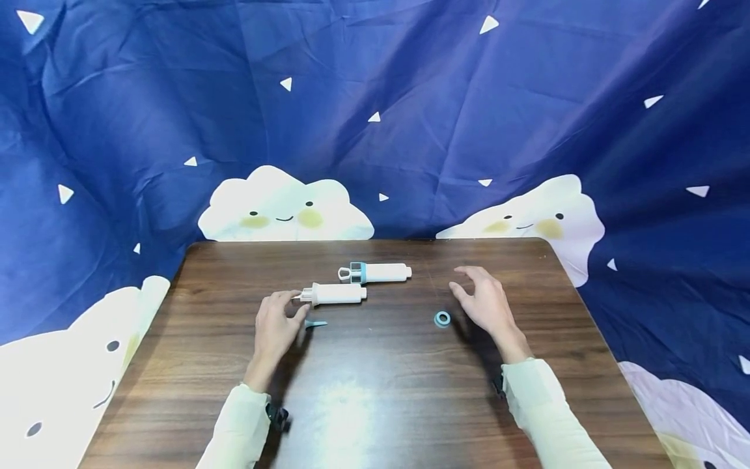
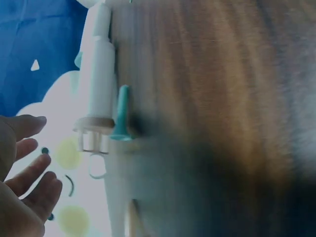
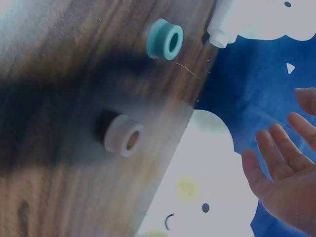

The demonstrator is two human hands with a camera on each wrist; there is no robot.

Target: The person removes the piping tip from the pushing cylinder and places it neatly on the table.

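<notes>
My left hand (image 1: 278, 326) hovers at the handle end of a white syringe-like tube (image 1: 338, 294), fingers loosely bent and apart from it in the left wrist view. Beside that tube lies a small blue tapered piece (image 2: 122, 111) with a flared end, partly behind the left thumb in the head view. My right hand (image 1: 486, 306) is held above the table with fingers spread, holding nothing. Left of it sits a blue flanged ring (image 3: 157, 39). A white ring (image 3: 116, 134) shows near it in the right wrist view, hidden by the hand in the head view.
A second white tube (image 1: 388, 272) with a blue collar and looped handle lies farther back on the brown wooden table (image 1: 375, 365). A blue curtain (image 1: 375, 78) with white clouds hangs behind and around the table. A pale pointed piece (image 2: 132, 219) shows in the left wrist view.
</notes>
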